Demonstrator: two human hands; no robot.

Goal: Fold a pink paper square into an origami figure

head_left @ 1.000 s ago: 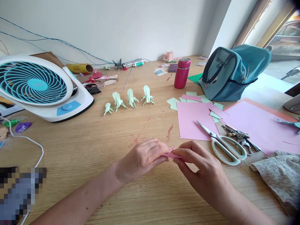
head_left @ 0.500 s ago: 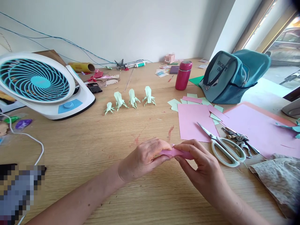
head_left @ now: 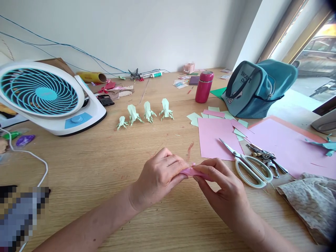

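A small folded pink paper piece (head_left: 190,171) is pinched between both hands just above the wooden table (head_left: 105,168). My left hand (head_left: 160,176) grips its left end with curled fingers. My right hand (head_left: 223,190) pinches its right end between thumb and fingers. Most of the paper is hidden by the fingers. Behind the hands lies a pink paper sheet (head_left: 214,136), with white-handled scissors (head_left: 249,164) resting on its right edge.
Several pale green origami figures (head_left: 147,113) stand in a row mid-table. A white and teal fan (head_left: 47,98) sits at left, a magenta flask (head_left: 204,86) and teal bag (head_left: 258,87) at the back right. Keys (head_left: 266,155), a large pink sheet (head_left: 291,147) and patterned cloth (head_left: 311,199) lie at right.
Both hands keep hold of the pink paper and have shifted their fingers slightly on it; the left hand's fingers have lifted a little. The camera view has drifted slightly.
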